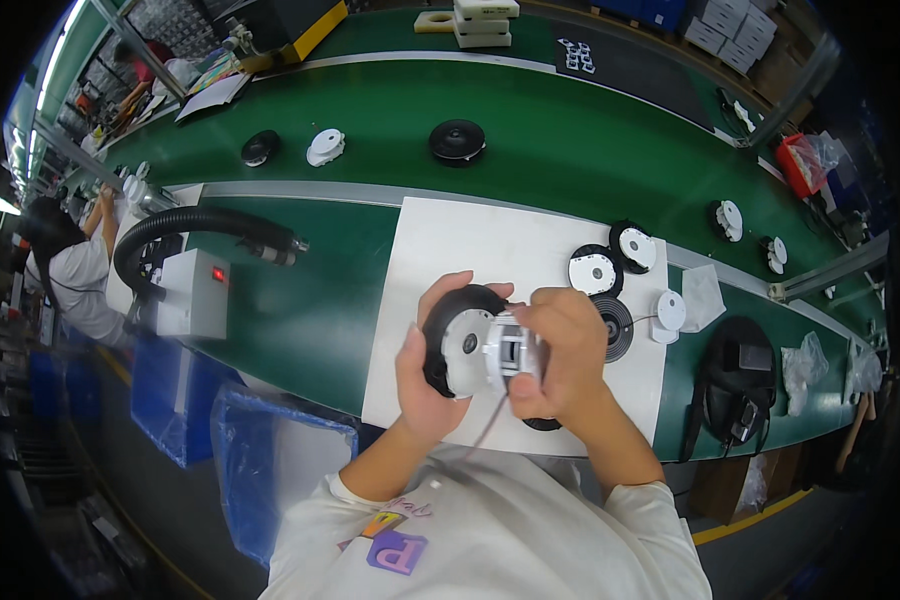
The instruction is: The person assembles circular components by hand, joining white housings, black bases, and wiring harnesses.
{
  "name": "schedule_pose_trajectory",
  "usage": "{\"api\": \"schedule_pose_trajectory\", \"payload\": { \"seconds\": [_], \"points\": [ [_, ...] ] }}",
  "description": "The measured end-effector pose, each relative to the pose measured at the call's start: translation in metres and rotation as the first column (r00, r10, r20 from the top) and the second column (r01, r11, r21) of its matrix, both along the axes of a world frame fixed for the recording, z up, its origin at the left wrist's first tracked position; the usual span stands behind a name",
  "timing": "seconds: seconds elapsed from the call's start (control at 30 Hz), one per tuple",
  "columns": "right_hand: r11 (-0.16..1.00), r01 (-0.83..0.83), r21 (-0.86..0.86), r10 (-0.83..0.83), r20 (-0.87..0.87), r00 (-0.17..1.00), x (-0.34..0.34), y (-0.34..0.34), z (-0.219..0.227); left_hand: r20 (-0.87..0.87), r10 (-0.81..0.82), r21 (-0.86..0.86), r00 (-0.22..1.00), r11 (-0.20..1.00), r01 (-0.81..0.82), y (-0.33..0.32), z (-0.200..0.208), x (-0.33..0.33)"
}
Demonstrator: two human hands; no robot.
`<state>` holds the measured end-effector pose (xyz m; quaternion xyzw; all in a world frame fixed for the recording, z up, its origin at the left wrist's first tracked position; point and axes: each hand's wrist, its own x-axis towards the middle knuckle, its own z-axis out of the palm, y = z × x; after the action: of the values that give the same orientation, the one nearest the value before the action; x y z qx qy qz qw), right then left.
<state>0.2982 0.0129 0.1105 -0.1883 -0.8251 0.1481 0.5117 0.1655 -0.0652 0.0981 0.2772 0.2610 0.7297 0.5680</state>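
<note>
My left hand (418, 385) grips a round black-rimmed disc part (467, 338) from its left side, with the white inner face turned to the right. In my right hand (570, 355) is a white round plastic housing (500, 352), held edge-on against or just in front of that face; I cannot tell whether the two touch. A thin reddish cable (490, 425) hangs down from the housing. Both hands are above a white work sheet (420, 245). Beneath my right hand, part of a black round piece (542, 424) shows; the rest is hidden.
Right of my hands lie two black-and-white discs (592, 270), a ribbed black disc (618, 330) and a white round part (670, 312). A grey box with a black hose (195, 295) stands left. A black chair-like object (740, 375) sits right. Beyond runs a green conveyor (370, 120) carrying several parts.
</note>
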Motion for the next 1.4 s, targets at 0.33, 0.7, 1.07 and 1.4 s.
{"api": "schedule_pose_trajectory", "payload": {
  "seconds": [0.33,0.7,1.07,1.4],
  "points": [
    [0.997,0.036,0.072,-0.045,0.124,0.991,-0.005,-0.009,-0.005,-0.377,0.067,0.004,0.924,0.997,-0.071,-0.003,0.006,0.008],
    [0.972,0.166,0.167,-0.199,0.206,0.958,0.0,-0.016,-0.011,-0.402,0.031,0.102,0.915,0.995,0.011,-0.004,-0.009,0.005],
    [0.972,0.144,0.185,-0.188,0.244,0.951,-0.001,-0.015,-0.011,-0.364,-0.044,0.043,0.93,0.997,0.064,-0.011,-0.02,0.006],
    [0.99,-0.13,-0.046,0.125,-0.113,0.986,0.008,-0.005,-0.044,-0.531,-0.191,0.142,0.826,0.941,0.308,-0.001,-0.016,0.017]
  ]
}}
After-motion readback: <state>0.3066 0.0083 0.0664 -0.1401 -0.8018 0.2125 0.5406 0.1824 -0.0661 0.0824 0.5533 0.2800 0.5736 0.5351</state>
